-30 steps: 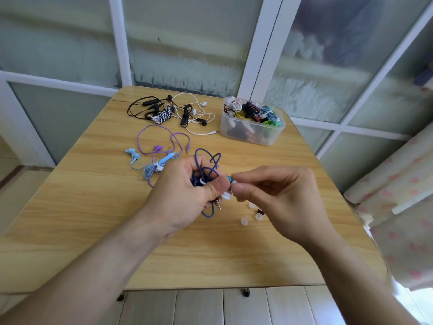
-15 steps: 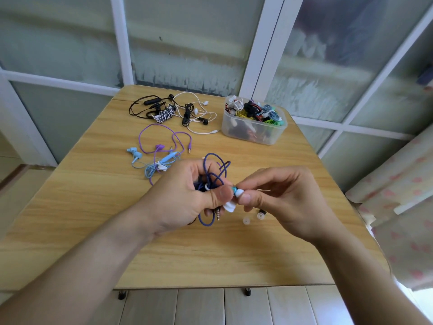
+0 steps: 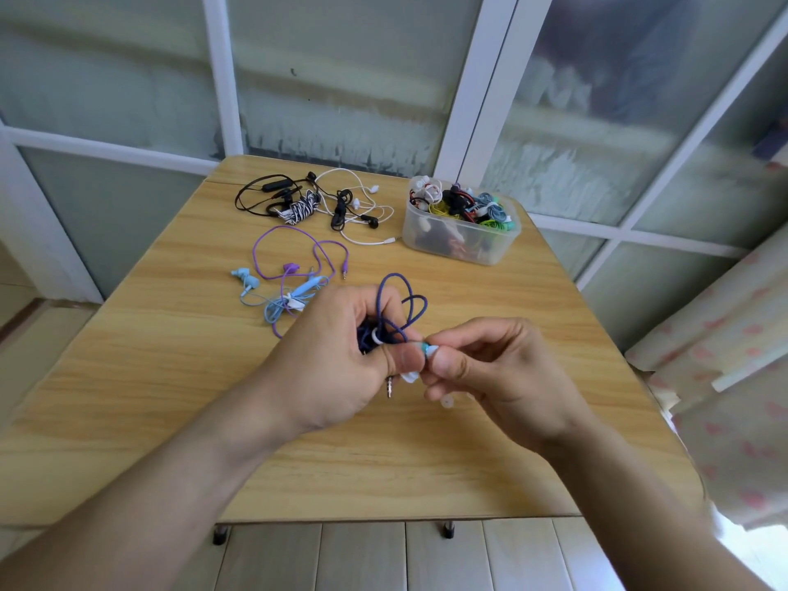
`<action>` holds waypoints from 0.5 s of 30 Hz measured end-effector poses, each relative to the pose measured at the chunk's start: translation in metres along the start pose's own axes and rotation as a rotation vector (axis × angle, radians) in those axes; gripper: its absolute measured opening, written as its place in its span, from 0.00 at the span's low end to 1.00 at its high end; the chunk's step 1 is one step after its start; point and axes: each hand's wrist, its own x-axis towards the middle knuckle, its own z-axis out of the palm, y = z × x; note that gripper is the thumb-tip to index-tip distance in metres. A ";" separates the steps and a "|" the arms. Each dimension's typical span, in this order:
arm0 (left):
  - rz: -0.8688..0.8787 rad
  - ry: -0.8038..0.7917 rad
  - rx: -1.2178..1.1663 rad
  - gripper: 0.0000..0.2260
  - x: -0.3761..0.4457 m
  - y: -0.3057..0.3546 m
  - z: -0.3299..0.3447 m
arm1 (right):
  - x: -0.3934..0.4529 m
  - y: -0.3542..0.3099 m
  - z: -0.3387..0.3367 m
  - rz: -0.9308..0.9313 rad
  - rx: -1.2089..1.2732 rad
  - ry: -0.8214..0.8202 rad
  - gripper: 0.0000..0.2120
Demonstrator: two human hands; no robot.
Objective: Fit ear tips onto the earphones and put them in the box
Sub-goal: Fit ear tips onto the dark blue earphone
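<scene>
Hands (image 3: 341, 360) nearer (ear tip (image 3: 431, 351) pinched).

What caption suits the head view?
Left hand holds dark blue earphones; right hand pinches an ear tip.

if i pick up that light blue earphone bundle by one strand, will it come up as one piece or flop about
The light blue earphones would probably rise mostly together, since a white tie seems to cinch the coil. The earbuds lie loose outside the coil, so they would likely dangle and swing. The thin cable looks limp and light, and it overlaps the purple earphones, which might snag.
</scene>
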 end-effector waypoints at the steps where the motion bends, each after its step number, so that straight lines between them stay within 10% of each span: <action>1: 0.025 0.030 0.015 0.07 0.000 0.000 0.000 | 0.001 0.003 0.002 0.032 0.095 -0.009 0.07; 5: 0.103 0.115 0.011 0.06 -0.001 0.000 0.002 | 0.005 0.007 0.004 -0.032 0.137 0.000 0.15; 15: -0.145 0.161 -0.289 0.08 -0.002 0.001 0.006 | 0.004 -0.006 0.004 -0.632 -0.646 0.122 0.08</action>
